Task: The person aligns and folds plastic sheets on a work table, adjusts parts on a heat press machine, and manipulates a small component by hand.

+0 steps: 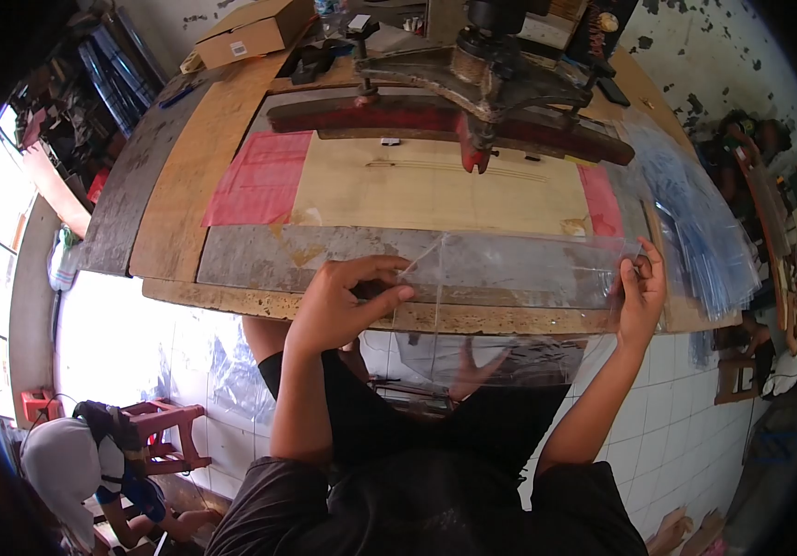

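Note:
A clear plastic sheet (pixel 528 269) stretches between my hands at the front edge of the worktable, its lower part hanging over the edge toward my lap. My left hand (pixel 347 301) has thumb and fingers closed at the sheet's left end, where a corner is folded up. At the right end, my right hand (pixel 639 287) pinches the sheet between thumb and fingers. Just behind the sheet lies a cream work surface (pixel 417 190) with a pink strip (pixel 264 176) at each end. Above it stands a press with a long red-and-dark bar (pixel 370 116).
Many clear plastic sheets (pixel 704 232) are piled at the table's right edge. A cardboard box (pixel 255 32) sits at the back left, and a phone (pixel 612 91) at the back right. Lower left, a person (pixel 74 473) sits near a red stool (pixel 167 431). Other people are at right.

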A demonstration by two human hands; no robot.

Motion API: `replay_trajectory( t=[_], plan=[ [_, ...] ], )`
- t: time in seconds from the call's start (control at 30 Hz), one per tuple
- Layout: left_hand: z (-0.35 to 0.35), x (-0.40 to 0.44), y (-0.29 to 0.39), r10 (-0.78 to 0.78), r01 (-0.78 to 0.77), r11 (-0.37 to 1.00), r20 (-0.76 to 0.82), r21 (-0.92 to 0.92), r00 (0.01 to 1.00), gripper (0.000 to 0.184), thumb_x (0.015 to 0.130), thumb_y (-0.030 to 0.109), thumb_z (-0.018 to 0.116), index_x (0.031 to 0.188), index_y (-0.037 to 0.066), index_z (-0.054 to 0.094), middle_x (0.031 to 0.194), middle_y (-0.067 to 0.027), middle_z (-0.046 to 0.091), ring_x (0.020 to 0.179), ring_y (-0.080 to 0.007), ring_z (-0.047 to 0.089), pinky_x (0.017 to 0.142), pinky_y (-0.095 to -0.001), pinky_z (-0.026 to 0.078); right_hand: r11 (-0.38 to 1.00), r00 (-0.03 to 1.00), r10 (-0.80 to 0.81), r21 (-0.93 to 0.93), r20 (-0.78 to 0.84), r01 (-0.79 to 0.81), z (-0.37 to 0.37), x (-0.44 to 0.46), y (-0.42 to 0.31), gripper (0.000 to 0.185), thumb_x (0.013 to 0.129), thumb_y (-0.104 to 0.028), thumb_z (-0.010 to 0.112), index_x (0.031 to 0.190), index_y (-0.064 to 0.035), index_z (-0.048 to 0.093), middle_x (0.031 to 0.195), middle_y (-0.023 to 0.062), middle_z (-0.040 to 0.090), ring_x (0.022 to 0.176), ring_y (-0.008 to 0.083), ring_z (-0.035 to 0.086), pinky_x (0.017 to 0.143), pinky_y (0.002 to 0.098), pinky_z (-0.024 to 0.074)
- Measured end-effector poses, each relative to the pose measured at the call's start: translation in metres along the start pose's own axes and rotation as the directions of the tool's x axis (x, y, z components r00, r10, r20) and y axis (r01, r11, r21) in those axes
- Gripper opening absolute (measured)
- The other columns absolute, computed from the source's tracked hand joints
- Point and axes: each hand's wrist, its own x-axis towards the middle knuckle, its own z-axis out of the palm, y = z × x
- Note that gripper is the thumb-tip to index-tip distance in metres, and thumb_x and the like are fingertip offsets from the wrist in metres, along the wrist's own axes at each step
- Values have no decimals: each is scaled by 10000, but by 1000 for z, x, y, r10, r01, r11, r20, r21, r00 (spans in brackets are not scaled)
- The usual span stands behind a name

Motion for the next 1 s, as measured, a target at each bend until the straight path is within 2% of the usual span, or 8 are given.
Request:
replay_trajectory(
  t=[0.17, 0.33, 1.0],
  plan=[
    [0, -1, -1, -8, 8, 1000, -21, -16, 1000, 304, 891, 197, 843, 1092, -10, 747, 884, -104, 787, 742, -115, 728, 678, -267, 559, 1000, 1000, 12, 16, 16, -12, 0, -1, -1, 477, 977, -140, 749, 1409, -21, 588, 874, -25, 628, 709, 51, 544, 669, 208, 438],
    [0, -2, 0, -12, 9, 998, -38, -56, 999, 244, 898, 186, 837, 971, -5, 704, 796, -78, 753, 706, -104, 703, 655, -261, 537, 1000, 1000, 20, 10, 15, -20, 2, -1, -3, 492, 971, -153, 760, 1411, -16, 587, 862, -16, 623, 701, 63, 548, 661, 224, 450],
    [2, -1, -5, -4, -1, 993, -42, -118, 999, 197, 945, 148, 763, 967, -11, 649, 807, -74, 772, 654, -82, 640, 618, -255, 497, 1000, 1000, -6, 11, 29, 5, 2, -2, -1, 460, 968, -152, 760, 1386, -27, 615, 853, -11, 625, 705, 77, 560, 670, 238, 456]
  ],
)
